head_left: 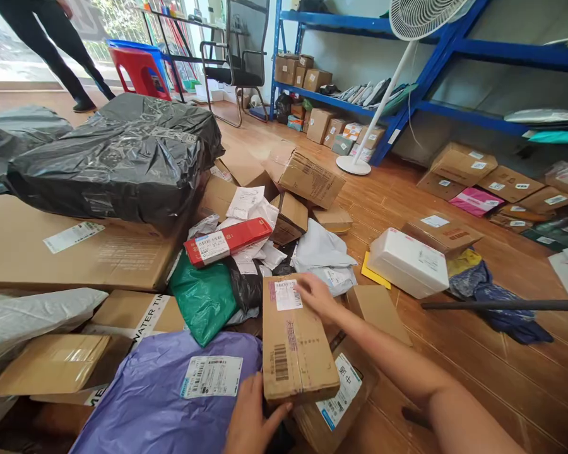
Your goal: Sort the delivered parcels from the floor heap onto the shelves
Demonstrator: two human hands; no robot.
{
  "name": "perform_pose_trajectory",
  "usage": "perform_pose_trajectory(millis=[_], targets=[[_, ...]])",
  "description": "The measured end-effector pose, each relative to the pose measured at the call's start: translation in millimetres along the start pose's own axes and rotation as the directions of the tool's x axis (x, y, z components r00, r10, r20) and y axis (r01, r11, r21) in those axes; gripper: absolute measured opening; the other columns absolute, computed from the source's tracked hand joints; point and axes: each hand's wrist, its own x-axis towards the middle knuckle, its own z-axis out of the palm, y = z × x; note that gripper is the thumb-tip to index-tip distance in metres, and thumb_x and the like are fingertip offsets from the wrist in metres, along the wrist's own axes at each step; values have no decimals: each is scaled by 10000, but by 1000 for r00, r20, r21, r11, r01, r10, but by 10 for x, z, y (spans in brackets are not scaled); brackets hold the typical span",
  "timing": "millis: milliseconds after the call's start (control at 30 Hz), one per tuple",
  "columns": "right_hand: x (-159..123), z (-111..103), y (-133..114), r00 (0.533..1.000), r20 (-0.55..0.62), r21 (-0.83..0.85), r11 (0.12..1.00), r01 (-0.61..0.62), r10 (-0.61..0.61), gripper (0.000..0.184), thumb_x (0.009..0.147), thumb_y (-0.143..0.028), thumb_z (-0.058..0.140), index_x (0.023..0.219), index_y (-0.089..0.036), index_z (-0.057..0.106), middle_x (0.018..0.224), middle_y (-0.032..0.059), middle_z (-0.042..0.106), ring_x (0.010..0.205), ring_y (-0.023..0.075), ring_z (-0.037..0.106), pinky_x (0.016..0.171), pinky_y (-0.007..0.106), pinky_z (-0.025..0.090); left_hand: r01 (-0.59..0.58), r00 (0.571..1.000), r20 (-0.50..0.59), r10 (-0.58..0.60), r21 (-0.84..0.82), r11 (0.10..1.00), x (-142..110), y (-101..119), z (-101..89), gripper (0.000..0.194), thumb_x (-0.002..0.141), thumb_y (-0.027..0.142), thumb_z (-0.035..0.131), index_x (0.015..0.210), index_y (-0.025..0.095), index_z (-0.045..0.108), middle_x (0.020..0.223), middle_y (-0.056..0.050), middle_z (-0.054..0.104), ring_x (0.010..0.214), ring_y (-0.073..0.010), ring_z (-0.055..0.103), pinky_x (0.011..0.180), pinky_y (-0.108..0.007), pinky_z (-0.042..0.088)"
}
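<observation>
"What is over on the left?"

"A big black parcel (118, 157). It sits on a big flat box (99, 258). Closer to us is a purple bag (165, 391) with a sticker on it."

"And next to that?"

"A green bag (206, 299), with a red box (236, 239) on the heap just past it. Then comes the left hand (253, 416). Its thumb is on the near end of a brown box (305, 343), and its fingers are by the corner. It looks clamped on that corner."

"Where is the brown box, then?"

"In the middle, between the two hands, partly over a lower box (348, 384). I can't tell if it rests on that one or is up in the air. Its white label (286, 296) faces up."

"What about the right hand (317, 296)?"

"Its fingers touch the far end, at the edge of the label. The thumb is hidden, so I can't tell if it squeezes or just touches."

"And past that?"

"A white box (409, 261), well apart from the hands."

"So which step is this?"

"I think it's the holding step, with a hand at each end and the label on top."

"What does the next move need?"

"A good hold at both ends, I'd say. The box is long and could tip."
</observation>
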Motion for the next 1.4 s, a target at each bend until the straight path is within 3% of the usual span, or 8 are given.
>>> perform_pose_trajectory(millis=[233, 367, 567, 833, 967, 1133, 1233, 1400], targets=[[872, -14, 1057, 862, 89, -528, 757, -384, 499, 871, 761, -583, 673, 1469, -148, 412, 1436, 213, 518, 1351, 391, 443, 1106, 629, 275, 78, 986, 130, -100, 164, 983, 80, -326, 208, 344, 601, 116, 549, 929, 220, 557, 1126, -123, 577, 1031, -238, 609, 958, -331, 452], [454, 55, 1112, 853, 292, -549, 806, -221, 433, 409, 761, -432, 715, 1066, -160, 736, 1131, 191, 718, 1105, 366, 652, 1019, 514, 417, -44, 983, -169, 70, 154, 987, 193, -215, -318, 265, 700, 125, 481, 934, 241, 529, 1054, -97, 553, 1025, -242, 568, 953, -377, 462], [-496, 355, 847, 826, 488, -460, 887, -31, 282, 219, 627, -174, 815, 840, -169, 766, 956, 143, 767, 1009, 322, 695, 1117, 468, 343, -111, 779, -584, 228, 230, 967, 688, 225, -1296, 389, 893, 271, 407, 1242, 182, 555, 1272, -139, 517, 1253, -284, 476, 1112, -514, 378], [-641, -180, 881, 961, -66, 105, 959, -262, 270, 283, 884, -463, 560, 847, -220, 702, 908, 67, 752, 878, 257, 672, 1019, 499, 445, -345, 911, -32, 412, 491, 800, 426, 660, -1147, 374, 762, 428, 703, 1133, 392, 731, 1414, -36, 561, 1451, -448, 219, 1138, -743, 202], [-633, -492, 513, 865, -322, 429, 874, -229, 384, 332, 794, -551, 664, 838, -224, 703, 832, 70, 733, 794, 257, 661, 869, 467, 529, -292, 955, 120, 272, 200, 935, 66, 577, -1434, 546, 760, 455, 710, 1297, 395, 631, 1488, -30, 512, 1455, -371, 319, 1184, -604, 271], [-613, -510, -630, 965, -210, 380, 897, 227, -155, 132, 893, -365, 641, 824, -273, 706, 854, 28, 752, 858, 217, 685, 1186, 573, 219, -42, 999, -38, 36, -173, 984, -374, 256, -1646, 473, 823, 563, 606, 1241, 354, 679, 1401, -42, 604, 1356, -319, 494, 1182, -518, 320], [-712, -136, -1358, 804, 24, 396, 744, 538, -594, 74, 912, -287, 603, 894, -267, 672, 830, -11, 750, 883, 160, 679, 1218, 505, 180, -64, 995, -95, 27, -412, 909, -544, 101, -1399, 688, 742, 661, 660, 1342, 329, 600, 1447, -68, 560, 1357, -333, 490, 1155, -512, 369], [-1030, 788, -2142, 174, 110, 561, 206, 802, -979, 106, 910, -282, 584, 826, -227, 618, 889, -30, 757, 971, 130, 653, 1223, 395, 198, 112, 938, -116, -327, -792, 601, -781, 48, -990, 857, 591, 619, 787, 1276, 136, 612, 1273, -171, 673, 1155, -362, 644, 1009, -470, 517]])
